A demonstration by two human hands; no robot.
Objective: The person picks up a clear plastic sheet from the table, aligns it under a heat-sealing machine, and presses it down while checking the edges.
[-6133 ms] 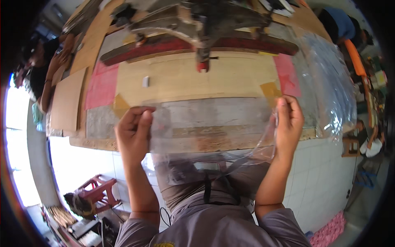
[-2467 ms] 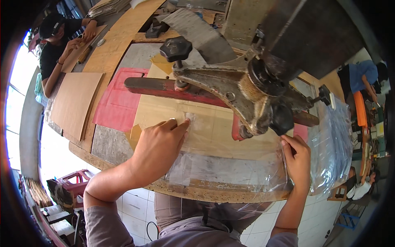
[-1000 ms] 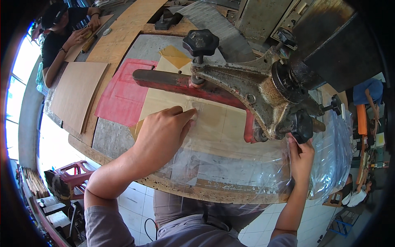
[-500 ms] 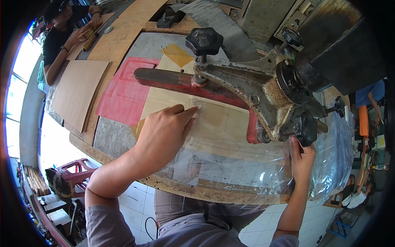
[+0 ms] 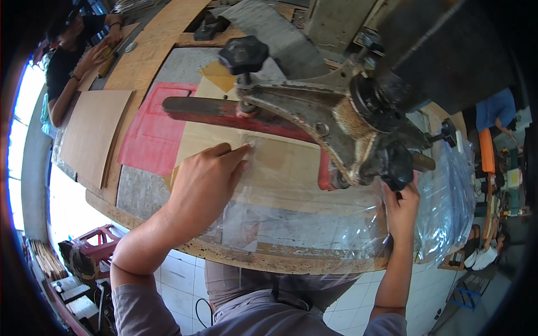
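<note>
left hand (image 5: 204, 179) lies flat, fingers spread, pressing the clear plastic sheet (image 5: 291, 218) onto the tabletop (image 5: 140, 196) beside the red bar (image 5: 224, 112). right hand (image 5: 400, 207) seems to pinch the sheet's edge under the machine's black knob (image 5: 398, 165).

The red bar (image 5: 235, 115) and iron arm (image 5: 319, 120) block reach beyond the clear plastic sheet (image 5: 302, 218)

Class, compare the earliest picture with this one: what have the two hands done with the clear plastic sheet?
Both hands let go of its raised edge. The left hand now presses the clear plastic sheet flat on the wooden bench; the right hand reaches the grey metal machine arm. The sheet stayed on the bench.
</note>
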